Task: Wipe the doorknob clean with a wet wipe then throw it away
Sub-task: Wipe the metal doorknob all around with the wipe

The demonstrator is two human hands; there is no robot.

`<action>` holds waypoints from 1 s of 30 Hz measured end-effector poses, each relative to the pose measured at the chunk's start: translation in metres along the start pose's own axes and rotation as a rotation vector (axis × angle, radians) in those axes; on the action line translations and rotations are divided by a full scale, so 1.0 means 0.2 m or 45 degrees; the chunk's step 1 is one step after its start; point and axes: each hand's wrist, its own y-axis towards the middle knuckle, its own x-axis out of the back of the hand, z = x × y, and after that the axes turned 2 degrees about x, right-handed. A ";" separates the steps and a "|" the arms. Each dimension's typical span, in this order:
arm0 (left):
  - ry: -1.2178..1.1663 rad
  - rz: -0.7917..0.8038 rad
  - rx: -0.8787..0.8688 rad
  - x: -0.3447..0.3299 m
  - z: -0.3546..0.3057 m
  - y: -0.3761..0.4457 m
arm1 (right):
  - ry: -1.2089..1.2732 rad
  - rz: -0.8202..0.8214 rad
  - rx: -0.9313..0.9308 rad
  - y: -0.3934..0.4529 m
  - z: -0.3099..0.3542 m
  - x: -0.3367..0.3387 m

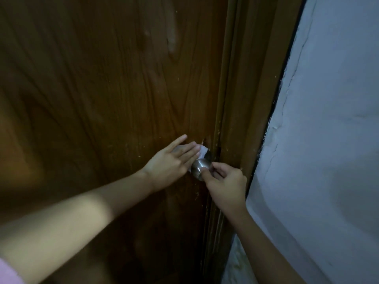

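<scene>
A round silver doorknob [200, 167] sticks out of a dark brown wooden door [102, 89] near its right edge. My left hand [171, 161] lies flat to the knob's left and behind it, fingers stretched, pressing a white wet wipe [203, 152] against the knob's base and the door. Only a corner of the wipe shows past my fingertips. My right hand [225, 184] comes in from the lower right, thumb and fingers pinched on the front of the knob.
The wooden door frame [246, 99] runs up the right side of the door, with a narrow dark gap beside the knob. A rough pale blue-white wall [328, 140] fills the right of the view. A pink sleeve edge [8, 271] shows at the bottom left.
</scene>
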 end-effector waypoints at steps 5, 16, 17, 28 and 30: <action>-0.669 -0.099 0.378 -0.02 -0.15 -0.04 | 0.075 -0.114 -0.136 -0.03 -0.05 -0.04; -2.448 -0.426 1.112 0.04 -0.54 -0.16 | 1.118 0.217 -1.056 -0.23 -0.12 -0.09; -2.460 -0.394 1.120 0.02 -0.53 -0.15 | 1.187 0.241 -1.052 -0.23 -0.12 -0.07; -1.904 -0.622 1.157 0.03 -0.34 -0.07 | -0.078 -0.558 0.036 -0.13 -0.04 -0.04; -1.868 -0.609 1.145 0.03 -0.29 -0.04 | -0.159 -0.388 0.204 -0.06 -0.01 -0.05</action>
